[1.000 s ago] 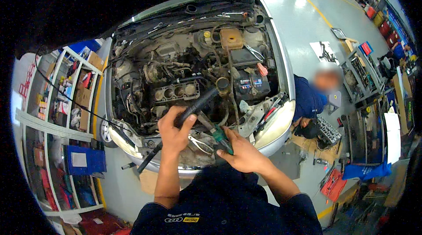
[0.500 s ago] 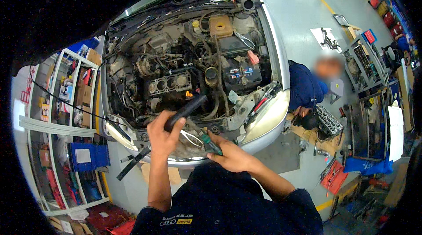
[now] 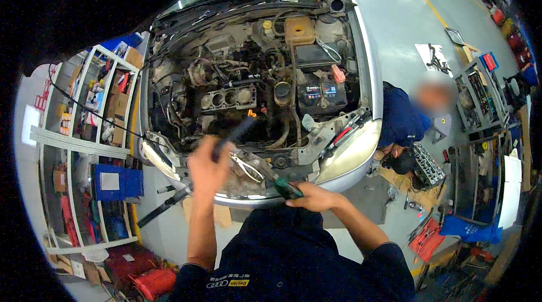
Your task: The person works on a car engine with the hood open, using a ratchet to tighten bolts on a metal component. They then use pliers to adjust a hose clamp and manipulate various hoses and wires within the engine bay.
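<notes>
My left hand [image 3: 206, 167], smeared by motion over the front of the engine bay, is closed round a black hose [image 3: 243, 128]. One end of it slants up toward the engine. Below that hand, black tube ends [image 3: 164, 206] stick out past the bumper; whether they belong to the same piece I cannot tell. By the front edge of the car, my right hand [image 3: 313, 197] is wrapped round a green-handled tool [image 3: 288, 189], its thin end pointing up and left. The tool's kind is unclear. Light-handled pliers [image 3: 247, 167] lie on the front panel between my hands.
The open engine block [image 3: 228, 99] shows its cylinder bores, with a battery [image 3: 322, 96] to its right. Other pliers [image 3: 328, 51] rest near the amber reservoir [image 3: 299, 31]. At right, a co-worker [image 3: 403, 113] bends over a cylinder head [image 3: 424, 165]. Shelves [image 3: 90, 144] stand left.
My right hand has drawn to the right with the green-handled tool, away from the hose. My left hand has shifted slightly left, still holding the hose. The whole view has swung a little.
</notes>
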### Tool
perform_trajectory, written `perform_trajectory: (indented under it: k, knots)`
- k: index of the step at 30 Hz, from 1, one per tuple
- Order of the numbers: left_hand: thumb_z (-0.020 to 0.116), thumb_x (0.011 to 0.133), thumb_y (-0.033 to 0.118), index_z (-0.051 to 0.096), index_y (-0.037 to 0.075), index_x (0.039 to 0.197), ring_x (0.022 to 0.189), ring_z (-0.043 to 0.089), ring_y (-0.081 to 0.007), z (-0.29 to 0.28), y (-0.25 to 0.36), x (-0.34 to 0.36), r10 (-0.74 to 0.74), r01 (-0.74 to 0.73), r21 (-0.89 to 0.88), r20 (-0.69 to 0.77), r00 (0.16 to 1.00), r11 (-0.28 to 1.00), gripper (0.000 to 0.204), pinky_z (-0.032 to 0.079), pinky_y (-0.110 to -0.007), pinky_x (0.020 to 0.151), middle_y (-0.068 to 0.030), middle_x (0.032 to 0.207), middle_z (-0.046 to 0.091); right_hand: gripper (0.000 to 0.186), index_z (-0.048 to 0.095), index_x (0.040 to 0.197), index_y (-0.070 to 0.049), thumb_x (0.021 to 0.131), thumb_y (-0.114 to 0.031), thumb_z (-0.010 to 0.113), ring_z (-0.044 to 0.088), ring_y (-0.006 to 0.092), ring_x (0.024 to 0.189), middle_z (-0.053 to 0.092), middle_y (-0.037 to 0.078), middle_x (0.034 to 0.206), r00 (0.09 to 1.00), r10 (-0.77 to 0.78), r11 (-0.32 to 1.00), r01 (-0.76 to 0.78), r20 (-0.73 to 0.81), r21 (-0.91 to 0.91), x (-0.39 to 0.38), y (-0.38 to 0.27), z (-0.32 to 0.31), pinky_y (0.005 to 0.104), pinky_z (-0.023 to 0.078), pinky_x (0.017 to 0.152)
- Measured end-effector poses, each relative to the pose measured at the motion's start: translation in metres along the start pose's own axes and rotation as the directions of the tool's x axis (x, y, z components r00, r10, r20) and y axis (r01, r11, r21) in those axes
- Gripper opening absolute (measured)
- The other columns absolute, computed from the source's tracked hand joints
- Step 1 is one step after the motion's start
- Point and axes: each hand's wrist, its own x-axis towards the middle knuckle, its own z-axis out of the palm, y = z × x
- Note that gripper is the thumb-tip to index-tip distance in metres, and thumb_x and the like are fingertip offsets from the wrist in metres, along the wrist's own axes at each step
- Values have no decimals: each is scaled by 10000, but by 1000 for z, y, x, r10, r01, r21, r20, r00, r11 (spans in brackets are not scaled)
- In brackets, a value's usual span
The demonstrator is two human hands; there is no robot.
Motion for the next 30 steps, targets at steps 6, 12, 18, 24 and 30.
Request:
perform_trajectory:
  k: [6, 12, 18, 24, 30]
  knots:
    - [590, 1039, 251, 588, 20, 1006, 600, 408, -61, -78, -59, 33, -276, 224, -438, -59, 959, 871, 233, 343, -246, 542, -1, 713, 518, 644, 417, 1502, 25, 969, -242, 660, 543, 362, 1330, 571, 258, 1435, 960, 207, 975, -186, -187, 124, -31, 71, 7, 421, 407, 1130]
    - [498, 1090, 354, 533, 42, 1336, 507, 375, -66, -88, -50, 11, -452, 287, -741, -25, 892, 607, 399, 298, -234, 452, 11, 700, 437, 532, 531, 1292, 53, 913, -265, 724, 654, 328, 964, 680, 204, 1022, 474, 85, 996, -26, -876, 83, 58, 149, -32, 417, 506, 890]
    - [485, 1097, 384, 472, 97, 1439, 488, 365, -74, -101, -55, 5, -514, 202, -870, -68, 855, 450, 447, 290, -239, 440, -3, 715, 431, 631, 494, 1210, 150, 883, -325, 751, 577, 501, 1194, 536, 371, 1338, 17, 1, 866, -501, -1000, -8, 106, 166, -148, 513, 512, 958]
    - [517, 1093, 293, 354, 184, 1589, 506, 374, -68, -105, -82, 18, -429, 55, -890, -163, 888, 452, 534, 284, -215, 444, -1, 785, 457, 807, 405, 1383, 149, 787, -225, 802, 536, 477, 1167, 535, 342, 1233, 44, 64, 681, -733, -997, 11, 126, 154, -177, 498, 447, 1019]
    - [557, 1068, 233, 335, 218, 1606, 553, 362, -55, -98, -115, 77, -414, 7, -952, -127, 901, 306, 582, 266, -202, 441, 9, 824, 470, 951, 394, 1437, 124, 681, -232, 848, 505, 441, 1210, 539, 292, 1272, -52, 18, 605, -794, -998, 53, 131, 164, -156, 476, 408, 1080]
